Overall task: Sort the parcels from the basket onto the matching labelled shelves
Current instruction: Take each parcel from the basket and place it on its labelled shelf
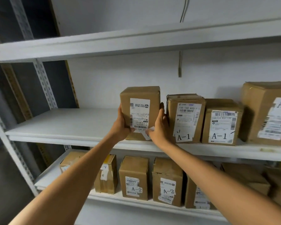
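The lower shelf point(55, 174), at 6 o'clock, holds at least six boxes, two of them A-2 boxes point(134, 177). Above it, the left hand point(122, 125) and right hand point(159, 127) each have a grip curled round one side of one parcel point(139, 111). It stands upright, long axis vertical, label facing the camera, base at the middle shelf point(71, 125) front edge. At its 3 o'clock stand two A-1 boxes point(185, 117) and one large box point(264, 112).
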`<state>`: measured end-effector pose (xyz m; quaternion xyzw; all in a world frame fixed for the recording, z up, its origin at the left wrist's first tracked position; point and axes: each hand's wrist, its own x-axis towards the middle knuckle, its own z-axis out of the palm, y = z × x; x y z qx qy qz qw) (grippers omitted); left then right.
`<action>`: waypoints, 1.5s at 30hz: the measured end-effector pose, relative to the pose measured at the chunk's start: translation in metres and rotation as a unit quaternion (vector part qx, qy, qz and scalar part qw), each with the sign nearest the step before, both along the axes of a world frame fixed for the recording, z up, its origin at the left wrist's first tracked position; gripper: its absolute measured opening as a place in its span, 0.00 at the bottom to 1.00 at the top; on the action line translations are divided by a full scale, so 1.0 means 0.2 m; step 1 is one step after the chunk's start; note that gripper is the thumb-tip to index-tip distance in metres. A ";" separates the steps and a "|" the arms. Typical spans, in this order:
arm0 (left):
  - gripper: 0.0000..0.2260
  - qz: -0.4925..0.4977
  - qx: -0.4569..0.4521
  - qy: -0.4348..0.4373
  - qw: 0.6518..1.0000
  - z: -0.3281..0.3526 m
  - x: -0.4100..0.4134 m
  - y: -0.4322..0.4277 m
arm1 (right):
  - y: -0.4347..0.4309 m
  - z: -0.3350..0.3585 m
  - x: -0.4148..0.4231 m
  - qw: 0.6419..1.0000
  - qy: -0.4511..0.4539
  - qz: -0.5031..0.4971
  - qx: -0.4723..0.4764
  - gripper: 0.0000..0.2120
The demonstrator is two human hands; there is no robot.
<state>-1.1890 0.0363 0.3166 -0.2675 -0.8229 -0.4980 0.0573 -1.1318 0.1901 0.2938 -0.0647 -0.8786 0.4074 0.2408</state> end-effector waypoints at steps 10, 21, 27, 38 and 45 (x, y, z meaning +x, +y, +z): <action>0.44 0.073 -0.035 -0.117 0.990 0.03 0.09 -0.15 | -0.23 0.15 0.12 0.980 0.135 -0.054 0.138 0.52; 0.23 0.266 -0.286 -0.037 0.920 -0.04 0.53 -1.05 | -0.84 0.02 0.13 0.926 0.108 0.224 0.284 0.31; 0.21 0.404 -0.308 -0.088 0.857 -0.10 0.97 -1.49 | -1.41 -0.11 0.27 0.841 0.068 0.450 0.291 0.30; 0.19 0.655 -0.238 -0.238 0.676 -0.34 2.21 -1.75 | -2.15 -0.24 1.02 0.577 0.106 0.744 0.320 0.31; 0.16 0.778 -0.140 -0.348 0.505 -0.73 3.27 -1.22 | -2.23 -0.52 1.93 0.333 0.129 0.870 0.339 0.25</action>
